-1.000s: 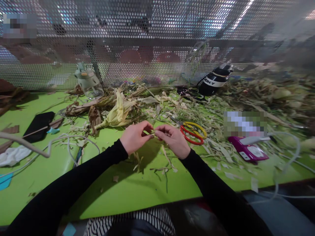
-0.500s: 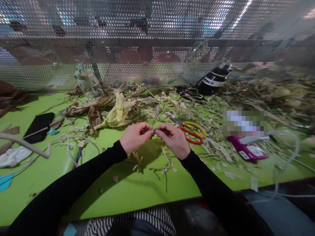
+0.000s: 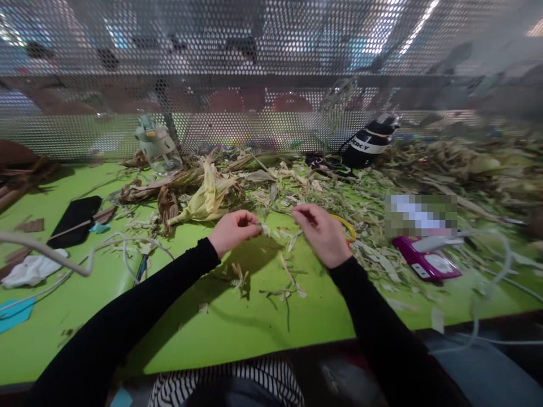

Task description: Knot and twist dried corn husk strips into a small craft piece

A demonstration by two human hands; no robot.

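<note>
The person's left hand [image 3: 233, 230], in a black sleeve, is to the right of the yellowish corn husk [image 3: 203, 198] and a little nearer the person. Its thumb and index finger are closed on a small pale strip [image 3: 265, 229], which sticks out past the fingertips. The right hand [image 3: 324, 234] is farther right of the corn husk, apart from the left hand, with its fingers bent and drawn together; whether they pinch anything is impossible to tell. It covers much of a pair of scissors, leaving a yellow handle [image 3: 348, 226] in sight.

Nearer the person than the corn husk, loose shreds [image 3: 240, 277] lie on the green table [image 3: 182, 339]. Brown dried leaves [image 3: 142, 192] are just left of the husk, and a black smartphone [image 3: 76, 220] lies farther left. Behind the husk and to its left stands a clear bottle with a pale green lid [image 3: 159, 147]; behind it, well to the right, leans a black bottle [image 3: 369, 144] with a white band. A purple device [image 3: 432, 265] lies far right of the husk, nearer the person.
</note>
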